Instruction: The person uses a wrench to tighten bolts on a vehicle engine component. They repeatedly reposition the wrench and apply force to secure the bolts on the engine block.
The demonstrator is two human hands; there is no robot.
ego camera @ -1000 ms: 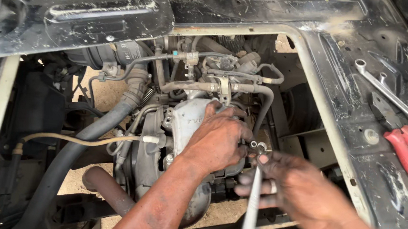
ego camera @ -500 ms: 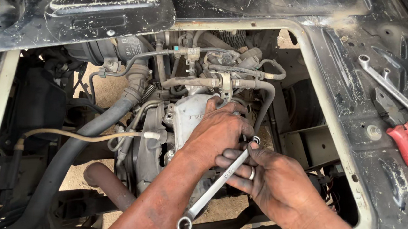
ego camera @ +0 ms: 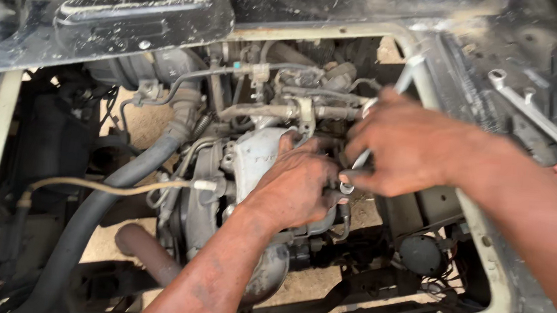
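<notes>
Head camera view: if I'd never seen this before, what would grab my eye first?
Two grease-darkened hands meet at the middle of an open engine bay: the left hand presses on the pale metal engine housing, while the right hand grips a slim silver wrench beside it. Next comes the thick black hose curving down the left, then spare wrenches lying on the dark body panel at right.

Daylight is lighting the scene you are looking down on, evenly and fairly brightly. The sandy ground [ego camera: 137, 120] is glowing through gaps below, while deep corners are staying dark. Glare is washing out the metal panel [ego camera: 92, 3] at top left. Your right hand [ego camera: 418, 147] is smearing with motion blur; your left hand [ego camera: 296, 184] is looking sharper.
</notes>
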